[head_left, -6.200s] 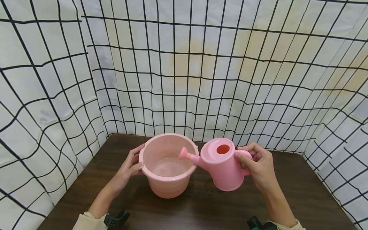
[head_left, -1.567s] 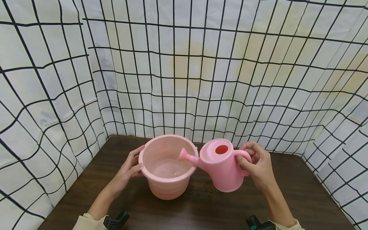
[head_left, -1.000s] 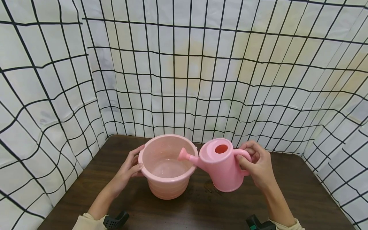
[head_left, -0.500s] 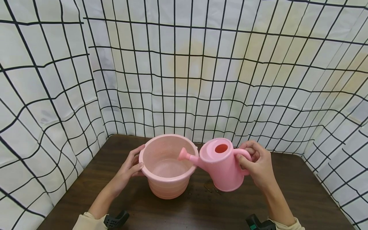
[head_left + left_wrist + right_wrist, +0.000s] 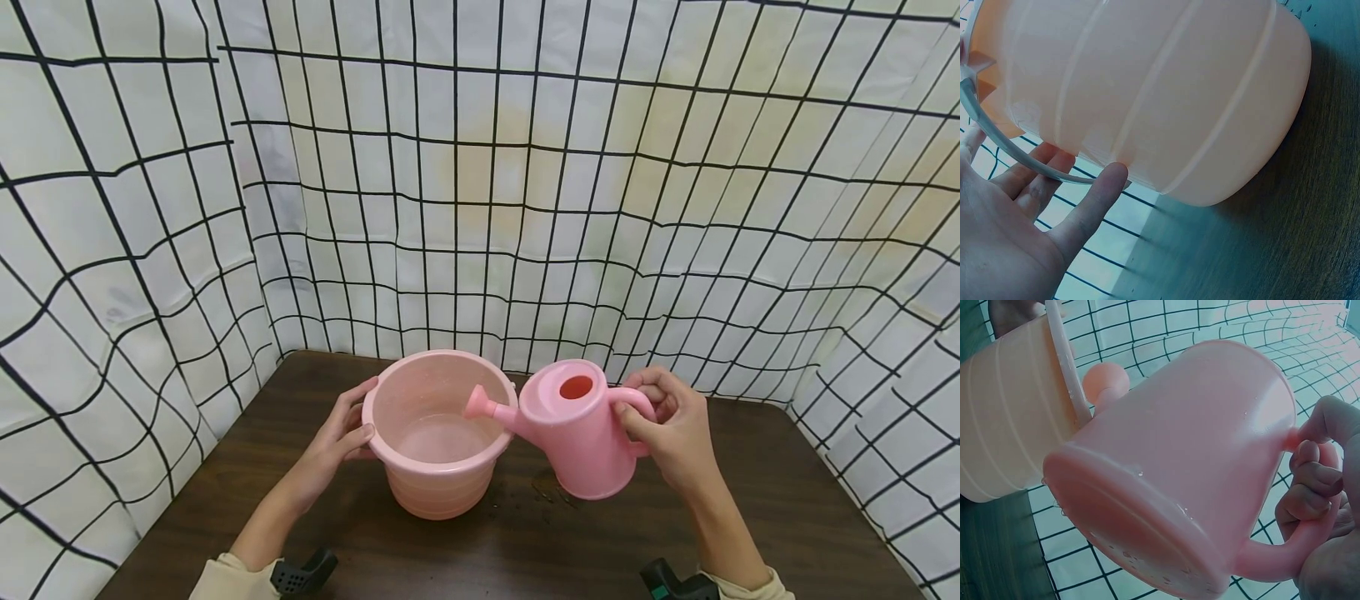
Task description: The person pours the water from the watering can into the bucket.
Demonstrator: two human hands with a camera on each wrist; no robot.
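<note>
A light pink bucket [image 5: 438,492] stands upright on the table, with what looks like shallow water at its bottom. My left hand [image 5: 337,437] holds it at the left side, its thumb on the rim. The left wrist view shows several of that hand's fingers beside the outer wall and the pale bail handle [image 5: 1029,164]. My right hand [image 5: 675,429] grips the handle of a pink watering can [image 5: 581,442], which is tilted slightly left with its underside raised. The can's spout head [image 5: 480,402] is over the bucket's opening. Water drops cling to the can's base [image 5: 1141,544].
The dark wood table [image 5: 442,562] has a small wet patch [image 5: 551,487] below the watering can. White sheets with a black grid [image 5: 491,208] wall in the back and both sides. A black wrist device [image 5: 303,573] is on each forearm.
Ripples and bright glints inside the bucket, seen about one second ago, have smoothed out. The can has shifted very slightly left; both hands keep their holds.
</note>
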